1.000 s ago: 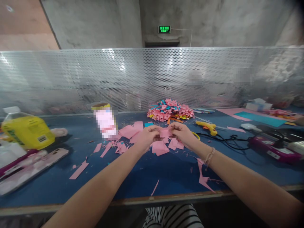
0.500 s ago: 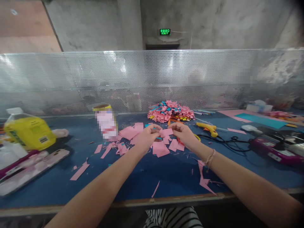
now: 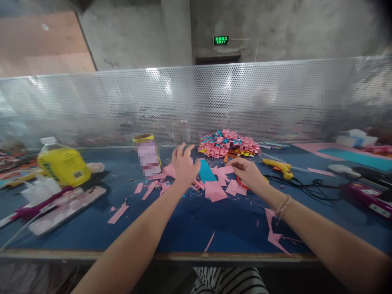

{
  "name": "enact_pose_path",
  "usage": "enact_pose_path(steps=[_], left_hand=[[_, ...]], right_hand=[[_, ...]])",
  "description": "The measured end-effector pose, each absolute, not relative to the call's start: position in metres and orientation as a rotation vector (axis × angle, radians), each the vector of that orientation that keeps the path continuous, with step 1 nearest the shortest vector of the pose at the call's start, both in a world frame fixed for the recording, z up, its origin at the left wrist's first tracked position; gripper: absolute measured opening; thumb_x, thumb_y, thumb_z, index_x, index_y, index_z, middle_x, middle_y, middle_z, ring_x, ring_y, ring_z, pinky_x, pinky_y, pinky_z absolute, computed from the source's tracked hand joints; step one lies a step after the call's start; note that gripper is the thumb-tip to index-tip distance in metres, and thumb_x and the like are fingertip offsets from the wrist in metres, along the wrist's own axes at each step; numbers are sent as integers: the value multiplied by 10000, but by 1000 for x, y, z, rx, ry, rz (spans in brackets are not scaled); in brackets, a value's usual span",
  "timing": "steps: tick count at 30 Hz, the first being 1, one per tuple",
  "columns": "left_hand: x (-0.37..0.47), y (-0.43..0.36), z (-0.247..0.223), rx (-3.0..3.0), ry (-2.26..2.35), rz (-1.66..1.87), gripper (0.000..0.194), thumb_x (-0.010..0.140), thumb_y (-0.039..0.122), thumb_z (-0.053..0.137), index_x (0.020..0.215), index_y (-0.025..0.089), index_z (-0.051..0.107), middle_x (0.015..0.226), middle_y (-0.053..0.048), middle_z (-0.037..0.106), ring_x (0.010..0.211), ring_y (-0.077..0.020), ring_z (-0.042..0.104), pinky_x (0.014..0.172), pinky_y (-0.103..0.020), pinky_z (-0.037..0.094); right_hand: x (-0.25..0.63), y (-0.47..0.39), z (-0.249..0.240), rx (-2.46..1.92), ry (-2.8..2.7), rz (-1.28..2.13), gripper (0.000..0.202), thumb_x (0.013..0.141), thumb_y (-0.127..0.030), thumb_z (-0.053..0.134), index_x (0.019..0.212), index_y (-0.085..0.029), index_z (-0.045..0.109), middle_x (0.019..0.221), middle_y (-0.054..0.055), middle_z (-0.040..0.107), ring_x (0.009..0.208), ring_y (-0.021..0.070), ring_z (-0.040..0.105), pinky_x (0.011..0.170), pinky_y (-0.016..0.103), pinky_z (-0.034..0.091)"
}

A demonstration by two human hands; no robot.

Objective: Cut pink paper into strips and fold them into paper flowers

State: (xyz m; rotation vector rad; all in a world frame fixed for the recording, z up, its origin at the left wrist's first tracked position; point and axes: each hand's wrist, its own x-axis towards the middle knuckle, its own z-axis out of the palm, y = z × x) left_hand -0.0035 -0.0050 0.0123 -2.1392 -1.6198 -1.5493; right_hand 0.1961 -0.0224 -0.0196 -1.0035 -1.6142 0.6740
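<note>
Nearest, one striped garment [image 3: 229, 281] shows below the edge of the blue table [image 3: 183, 232]. Just inside that edge lies one thin pink sliver [image 3: 210, 241], its long axis slanting away and rightward. One phone [image 3: 69, 209] lies at the left, its far end angled right.

The right hand [image 3: 250, 174] has its thumb and index finger together, clamped on one pink paper piece [image 3: 225, 170] over the table's middle; the piece's long axis runs roughly left to right. The left hand [image 3: 185, 165] has its fingers spread apart, near one blue paper strip [image 3: 207, 170], whose long axis runs away, its far end leaning left. The pink scraps [image 3: 215, 190] around them overlap too much to count.

One yellow glue gun [image 3: 279, 166] points left. Farther back are one yellow-labelled bottle [image 3: 65, 165], one paper pile [image 3: 228, 143], uncountable, and one perforated screen [image 3: 122, 106]; one exit sign [image 3: 221, 40] hangs beyond.
</note>
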Motion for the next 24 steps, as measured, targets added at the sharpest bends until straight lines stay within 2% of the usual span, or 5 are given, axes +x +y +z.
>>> enact_pose_path(steps=[6, 15, 18, 20, 24], left_hand=[[-52, 18, 12, -1739, -1812, -1119, 628, 682, 215, 494, 1272, 202, 278, 1402, -96, 16, 1255, -327, -76, 974, -537, -8], [-62, 34, -5, -1725, -2097, -1035, 724, 657, 294, 528, 1299, 191, 210, 1393, -160, -18, 1226, -426, 9, 917, -609, 36], [-41, 26, -1, -1828, -1999, -1309, 649, 703, 314, 478, 1283, 138, 247, 1379, -188, 62, 1238, -386, 72, 947, -566, 64], [-23, 20, 0, -2119, -1840, -1601, 571, 745, 324, 421, 1262, 132, 274, 1330, -182, 226, 1198, -304, 272, 959, -463, 208], [9, 5, -3, -2928, -1778, -2118, 344, 760, 359, 408, 1003, 135, 502, 864, -89, 573, 736, -164, 577, 742, -354, 436]], right_hand=[[196, -22, -22, -1011, -1629, 656, 134, 631, -170, 494, 730, -191, 582, 730, 13, 598, 668, 140, 551, 633, 276, 421], [194, -23, -22, -1005, -1598, 697, 105, 628, -230, 534, 717, -190, 571, 711, 17, 612, 669, 153, 563, 641, 291, 432], [193, -23, -22, -1007, -1586, 696, 116, 626, -240, 550, 730, -195, 569, 723, 18, 611, 687, 156, 562, 651, 294, 428], [192, -24, -21, -1007, -1585, 680, 129, 628, -238, 557, 749, -194, 568, 733, 20, 606, 689, 153, 557, 656, 295, 425], [189, -27, -20, -927, -1614, 631, 97, 643, -210, 551, 739, -195, 551, 806, 30, 589, 749, 151, 552, 694, 301, 429]])
